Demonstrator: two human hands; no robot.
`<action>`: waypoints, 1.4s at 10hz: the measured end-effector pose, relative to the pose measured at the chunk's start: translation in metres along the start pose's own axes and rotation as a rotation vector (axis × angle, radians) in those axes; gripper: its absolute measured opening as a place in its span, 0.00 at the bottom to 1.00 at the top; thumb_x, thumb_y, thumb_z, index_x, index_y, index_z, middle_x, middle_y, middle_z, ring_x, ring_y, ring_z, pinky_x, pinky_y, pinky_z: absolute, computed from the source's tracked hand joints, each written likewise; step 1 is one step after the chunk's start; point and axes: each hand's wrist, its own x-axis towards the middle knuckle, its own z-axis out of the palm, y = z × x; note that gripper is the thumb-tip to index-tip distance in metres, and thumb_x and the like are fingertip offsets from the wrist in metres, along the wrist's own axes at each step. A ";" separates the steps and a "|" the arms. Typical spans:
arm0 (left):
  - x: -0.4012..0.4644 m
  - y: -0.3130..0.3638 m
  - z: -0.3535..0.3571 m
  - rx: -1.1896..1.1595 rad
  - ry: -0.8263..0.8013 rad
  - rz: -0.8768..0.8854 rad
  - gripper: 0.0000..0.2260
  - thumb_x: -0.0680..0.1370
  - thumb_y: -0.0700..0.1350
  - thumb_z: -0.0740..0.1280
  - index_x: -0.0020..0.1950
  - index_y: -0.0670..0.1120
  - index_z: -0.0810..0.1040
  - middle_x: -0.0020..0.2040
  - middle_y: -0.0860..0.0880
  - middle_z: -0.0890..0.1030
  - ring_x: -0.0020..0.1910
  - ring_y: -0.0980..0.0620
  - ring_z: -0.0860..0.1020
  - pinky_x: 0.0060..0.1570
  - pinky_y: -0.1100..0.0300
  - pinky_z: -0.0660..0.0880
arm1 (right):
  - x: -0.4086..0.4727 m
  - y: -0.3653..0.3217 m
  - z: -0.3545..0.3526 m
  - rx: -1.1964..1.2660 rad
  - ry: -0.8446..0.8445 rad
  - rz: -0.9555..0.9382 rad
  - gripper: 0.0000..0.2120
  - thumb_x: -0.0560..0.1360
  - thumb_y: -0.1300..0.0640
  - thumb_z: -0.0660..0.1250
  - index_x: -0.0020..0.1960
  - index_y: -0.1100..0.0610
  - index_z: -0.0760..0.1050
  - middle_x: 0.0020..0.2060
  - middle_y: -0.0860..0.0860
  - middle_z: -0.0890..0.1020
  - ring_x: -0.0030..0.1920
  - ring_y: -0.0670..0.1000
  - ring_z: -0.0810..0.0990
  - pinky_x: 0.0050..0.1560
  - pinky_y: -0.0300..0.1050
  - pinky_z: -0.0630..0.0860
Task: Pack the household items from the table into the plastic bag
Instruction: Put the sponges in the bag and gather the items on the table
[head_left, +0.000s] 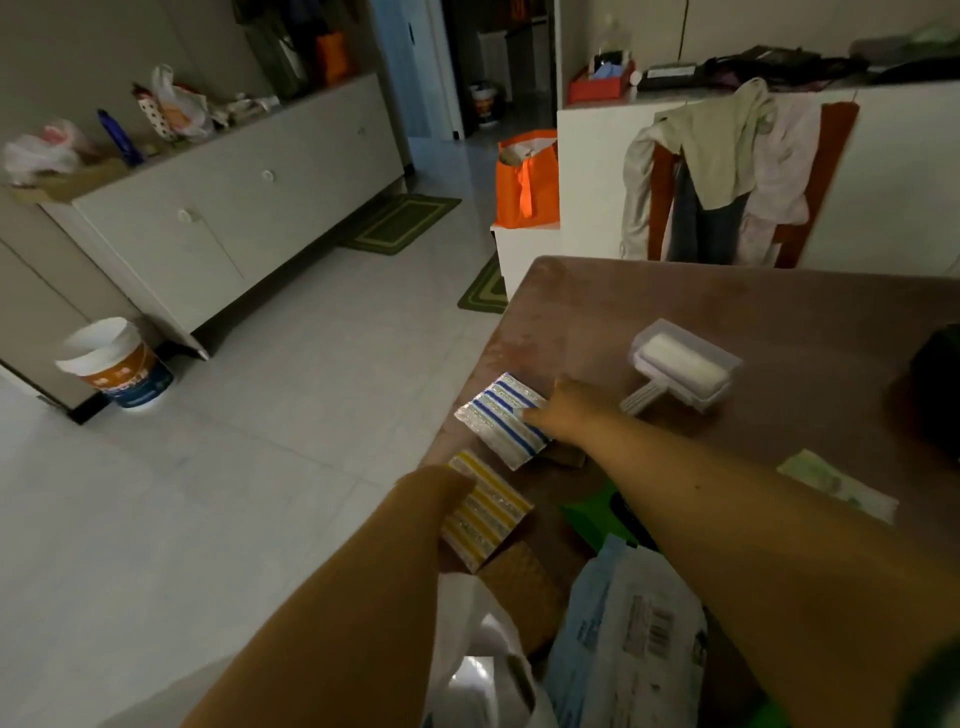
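Observation:
On the brown table, near its left edge, lie two striped scouring pads. My right hand rests on the blue-striped pad, fingers curled over its right side. My left hand covers the left end of the yellow-striped pad; its grip is hidden. A white lint roller in a clear cover lies farther right. The thin white plastic bag hangs open below the table's near edge, beside a pale wipes packet.
A green item sits under my right forearm, and a small pale packet lies to its right. A dark object is at the table's right edge. A chair with clothes stands behind the table; an orange bag and a bucket are nearby.

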 end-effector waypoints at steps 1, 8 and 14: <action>0.031 0.002 0.010 0.282 0.048 0.040 0.23 0.77 0.48 0.67 0.69 0.40 0.68 0.69 0.39 0.72 0.68 0.41 0.70 0.68 0.47 0.67 | 0.004 -0.001 0.008 -0.064 -0.089 -0.004 0.32 0.66 0.38 0.72 0.64 0.52 0.71 0.59 0.53 0.79 0.55 0.55 0.78 0.55 0.49 0.74; -0.008 0.016 -0.021 -0.627 -0.169 0.364 0.22 0.71 0.48 0.74 0.62 0.42 0.77 0.54 0.41 0.83 0.51 0.42 0.83 0.54 0.44 0.78 | -0.059 0.004 -0.003 0.880 -0.451 -0.080 0.18 0.75 0.58 0.61 0.65 0.55 0.68 0.48 0.52 0.75 0.47 0.51 0.75 0.53 0.48 0.70; -0.073 0.018 -0.049 -0.619 -0.016 0.532 0.22 0.70 0.51 0.74 0.60 0.44 0.75 0.52 0.45 0.84 0.47 0.45 0.83 0.47 0.49 0.80 | -0.114 -0.011 -0.075 1.179 0.024 -0.031 0.22 0.76 0.44 0.63 0.66 0.54 0.72 0.65 0.51 0.76 0.63 0.54 0.74 0.55 0.50 0.73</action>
